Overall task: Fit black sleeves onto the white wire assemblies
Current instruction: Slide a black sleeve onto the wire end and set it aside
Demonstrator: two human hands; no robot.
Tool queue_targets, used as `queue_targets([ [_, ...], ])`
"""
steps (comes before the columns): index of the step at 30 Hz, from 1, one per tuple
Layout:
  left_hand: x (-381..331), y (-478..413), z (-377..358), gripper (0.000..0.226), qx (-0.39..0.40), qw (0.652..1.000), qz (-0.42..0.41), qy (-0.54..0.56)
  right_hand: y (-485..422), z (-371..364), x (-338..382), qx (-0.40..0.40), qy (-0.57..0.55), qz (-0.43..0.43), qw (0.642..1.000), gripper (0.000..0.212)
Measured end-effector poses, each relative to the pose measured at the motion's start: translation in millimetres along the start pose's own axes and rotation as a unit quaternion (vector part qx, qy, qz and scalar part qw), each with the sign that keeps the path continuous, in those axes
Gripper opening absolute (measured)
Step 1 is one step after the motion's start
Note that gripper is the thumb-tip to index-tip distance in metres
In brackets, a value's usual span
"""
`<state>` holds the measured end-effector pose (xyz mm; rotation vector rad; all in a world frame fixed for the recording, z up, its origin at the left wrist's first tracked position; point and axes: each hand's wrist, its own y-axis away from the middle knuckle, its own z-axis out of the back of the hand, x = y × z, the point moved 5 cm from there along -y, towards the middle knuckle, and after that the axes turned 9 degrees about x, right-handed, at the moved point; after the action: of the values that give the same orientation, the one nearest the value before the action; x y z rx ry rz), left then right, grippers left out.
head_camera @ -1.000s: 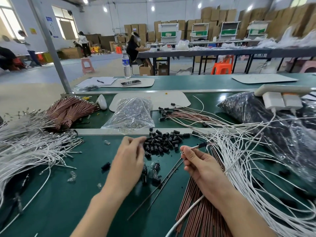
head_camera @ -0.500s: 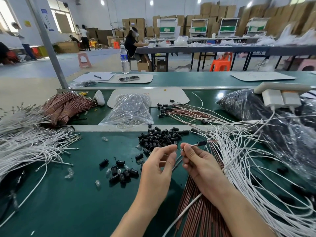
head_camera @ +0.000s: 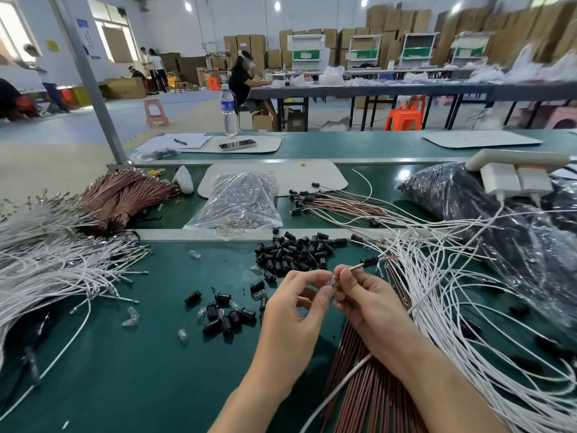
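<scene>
My right hand [head_camera: 367, 303] pinches a white wire [head_camera: 420, 304] near its end; a black sleeve [head_camera: 371, 261] sits on the wire tip just beyond my fingers. My left hand [head_camera: 293, 310] meets it fingertip to fingertip, pinching a small clear piece [head_camera: 332, 281] against the wire. A heap of loose black sleeves [head_camera: 293, 251] lies behind the hands, and a smaller cluster [head_camera: 226, 317] with clear bits sits to the left on the green bench [head_camera: 125, 370].
White wire piles lie at left [head_camera: 46, 276] and right [head_camera: 468, 307]. Copper-coloured wires [head_camera: 371, 385] run under my right forearm; another bundle [head_camera: 125, 198] is far left. Plastic bags [head_camera: 240, 201] [head_camera: 468, 198], a charger strip [head_camera: 515, 173], a bottle [head_camera: 229, 110] stand behind.
My left hand left the sleeve heap and came right to meet my right hand at the wire end. The right hand stayed put, holding the wire.
</scene>
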<state>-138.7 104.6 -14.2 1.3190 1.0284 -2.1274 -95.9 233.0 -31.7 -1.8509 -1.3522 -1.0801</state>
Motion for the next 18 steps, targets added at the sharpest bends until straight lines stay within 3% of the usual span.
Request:
queue_targets([
  [18, 5.0, -0.5, 1.9, 0.017, -0.019, 1.0, 0.02, 0.005, 0.6, -2.6, 1.6, -0.013, 0.02, 0.013, 1.0, 0.016],
])
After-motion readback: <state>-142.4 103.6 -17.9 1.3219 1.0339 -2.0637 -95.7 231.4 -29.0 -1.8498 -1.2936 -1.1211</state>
